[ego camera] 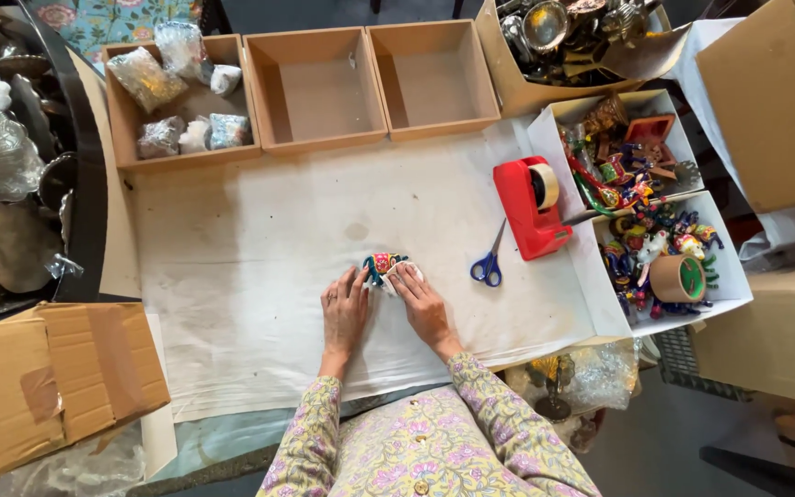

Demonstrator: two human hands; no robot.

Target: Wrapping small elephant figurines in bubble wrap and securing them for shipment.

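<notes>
A small, brightly painted figurine (381, 266) lies on the white sheet (259, 239) covering the table, partly folded into a piece of white wrapping (401, 270). My left hand (345, 310) rests flat on the sheet just left of and below it, fingertips touching the wrapping. My right hand (422, 305) presses on the wrapping at the figurine's right side. Both sleeves are yellow with a floral print.
Three shallow brown boxes line the far edge; the left one (127, 120) holds several wrapped bundles. Blue-handled scissors (489, 261) and a red tape dispenser (531, 208) lie to the right. White boxes (733, 276) of painted figurines and a brown tape roll (677, 278) stand beyond them.
</notes>
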